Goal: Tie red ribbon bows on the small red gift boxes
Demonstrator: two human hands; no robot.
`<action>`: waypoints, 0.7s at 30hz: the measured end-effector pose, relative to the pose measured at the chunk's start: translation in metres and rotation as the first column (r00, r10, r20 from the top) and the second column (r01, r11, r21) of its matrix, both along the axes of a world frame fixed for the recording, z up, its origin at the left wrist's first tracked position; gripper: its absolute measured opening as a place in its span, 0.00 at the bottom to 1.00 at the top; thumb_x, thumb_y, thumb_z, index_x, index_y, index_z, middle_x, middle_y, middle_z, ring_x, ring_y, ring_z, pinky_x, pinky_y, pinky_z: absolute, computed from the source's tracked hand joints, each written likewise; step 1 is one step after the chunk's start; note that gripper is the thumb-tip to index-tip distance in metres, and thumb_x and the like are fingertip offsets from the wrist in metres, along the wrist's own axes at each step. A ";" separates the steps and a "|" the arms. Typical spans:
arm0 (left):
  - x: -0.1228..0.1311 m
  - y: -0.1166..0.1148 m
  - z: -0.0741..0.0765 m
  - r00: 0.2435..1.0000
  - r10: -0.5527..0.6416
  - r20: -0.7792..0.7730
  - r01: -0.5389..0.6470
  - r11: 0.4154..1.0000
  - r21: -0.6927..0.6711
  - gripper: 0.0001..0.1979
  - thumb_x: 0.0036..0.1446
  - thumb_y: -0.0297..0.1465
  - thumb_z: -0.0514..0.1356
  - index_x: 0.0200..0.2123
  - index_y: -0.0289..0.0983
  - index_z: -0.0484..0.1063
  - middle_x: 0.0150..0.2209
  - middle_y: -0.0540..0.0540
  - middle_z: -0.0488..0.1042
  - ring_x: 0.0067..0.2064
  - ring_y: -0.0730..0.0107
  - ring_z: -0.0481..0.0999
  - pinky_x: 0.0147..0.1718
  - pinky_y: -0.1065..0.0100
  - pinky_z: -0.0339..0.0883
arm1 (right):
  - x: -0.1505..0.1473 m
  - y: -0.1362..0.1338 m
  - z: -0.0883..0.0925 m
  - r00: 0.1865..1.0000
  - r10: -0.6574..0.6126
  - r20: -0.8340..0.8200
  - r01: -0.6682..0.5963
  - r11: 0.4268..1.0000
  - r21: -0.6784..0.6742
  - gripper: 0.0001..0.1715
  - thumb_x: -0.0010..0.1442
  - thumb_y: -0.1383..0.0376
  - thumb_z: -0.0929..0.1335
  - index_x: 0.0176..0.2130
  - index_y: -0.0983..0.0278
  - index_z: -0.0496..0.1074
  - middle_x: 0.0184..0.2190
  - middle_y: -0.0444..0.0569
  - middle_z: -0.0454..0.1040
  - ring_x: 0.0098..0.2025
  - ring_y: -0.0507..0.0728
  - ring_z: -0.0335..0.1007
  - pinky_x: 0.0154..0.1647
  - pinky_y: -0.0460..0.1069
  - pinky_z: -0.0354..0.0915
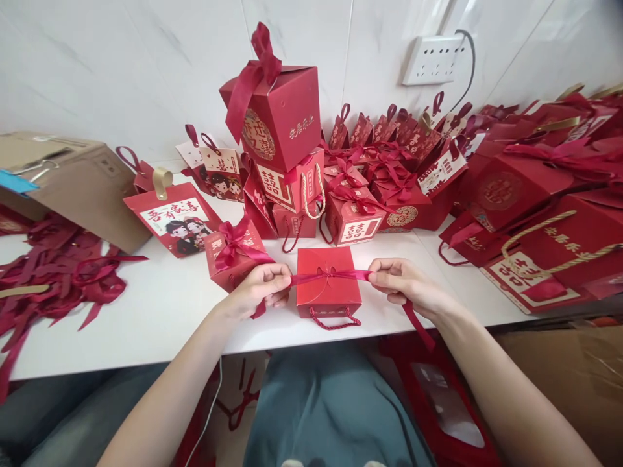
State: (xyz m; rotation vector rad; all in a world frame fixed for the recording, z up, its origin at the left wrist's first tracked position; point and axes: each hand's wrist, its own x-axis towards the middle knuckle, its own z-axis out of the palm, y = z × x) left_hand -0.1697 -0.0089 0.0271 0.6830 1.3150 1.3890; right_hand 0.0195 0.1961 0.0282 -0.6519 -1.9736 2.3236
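Red gift box (pixel 328 295), rope-handled, sits near white tabletop's (pixel 165 324) front edge; left hand (pixel 267 284) and right hand (pixel 402 283) pinch crimson ribbon (pixel 311 278), stretched across its lid. Behind: stacked double-happiness boxes (pixel 278 184). Farthest: white socket panel (pixel 431 61) on wall (pixel 170 71).
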 end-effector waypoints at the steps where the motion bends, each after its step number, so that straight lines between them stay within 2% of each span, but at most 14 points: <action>1: -0.001 0.000 -0.001 1.000 -0.010 0.007 0.010 1.000 0.013 0.21 0.47 0.41 0.67 0.20 0.36 0.60 0.11 0.58 0.53 0.15 0.83 0.52 0.17 0.76 0.54 | -0.001 0.001 0.001 1.000 -0.007 0.002 0.007 1.000 0.003 0.22 0.46 0.52 0.74 0.25 0.65 0.65 0.19 0.37 0.51 0.19 0.44 0.36 0.17 0.44 0.33; 6: -0.003 0.000 -0.006 0.998 -0.029 0.061 0.025 0.997 0.067 0.21 0.48 0.41 0.67 0.20 0.36 0.59 0.11 0.60 0.52 0.14 0.84 0.50 0.17 0.76 0.54 | -0.005 0.006 0.003 0.999 -0.032 0.005 0.031 0.999 0.026 0.23 0.46 0.51 0.74 0.23 0.65 0.65 0.18 0.36 0.48 0.19 0.44 0.35 0.17 0.44 0.34; 9: -0.006 -0.002 -0.011 0.997 -0.052 0.054 0.047 0.995 0.085 0.21 0.49 0.41 0.66 0.20 0.36 0.58 0.11 0.60 0.53 0.14 0.84 0.50 0.18 0.76 0.55 | -0.004 0.008 0.000 1.000 0.004 0.000 -0.004 0.999 0.037 0.23 0.47 0.52 0.74 0.23 0.65 0.64 0.19 0.37 0.49 0.19 0.45 0.38 0.17 0.44 0.36; 15: -0.006 -0.002 -0.012 0.995 -0.095 -0.042 0.096 0.995 0.020 0.23 0.48 0.45 0.64 0.20 0.36 0.58 0.12 0.58 0.55 0.17 0.80 0.59 0.20 0.74 0.57 | -0.003 0.005 -0.012 0.993 0.117 0.009 -0.115 0.990 -0.084 0.21 0.51 0.52 0.72 0.26 0.65 0.64 0.18 0.36 0.49 0.18 0.44 0.38 0.17 0.44 0.36; 18: -0.002 -0.005 -0.002 0.984 -0.110 -0.142 0.104 0.993 -0.048 0.21 0.50 0.45 0.62 0.21 0.36 0.61 0.20 0.51 0.67 0.24 0.75 0.68 0.26 0.72 0.63 | -0.002 0.006 -0.006 0.972 0.232 0.048 -0.233 0.973 0.010 0.21 0.53 0.51 0.70 0.26 0.66 0.65 0.16 0.36 0.52 0.17 0.44 0.41 0.16 0.43 0.37; 21: 0.003 -0.010 0.015 0.947 -0.123 -0.297 0.085 0.987 -0.139 0.17 0.55 0.43 0.58 0.24 0.36 0.63 0.25 0.48 0.71 0.29 0.72 0.71 0.28 0.72 0.63 | 0.001 0.006 0.011 0.960 0.275 0.058 -0.282 0.938 0.202 0.19 0.56 0.52 0.68 0.28 0.65 0.67 0.20 0.41 0.63 0.16 0.45 0.50 0.15 0.44 0.46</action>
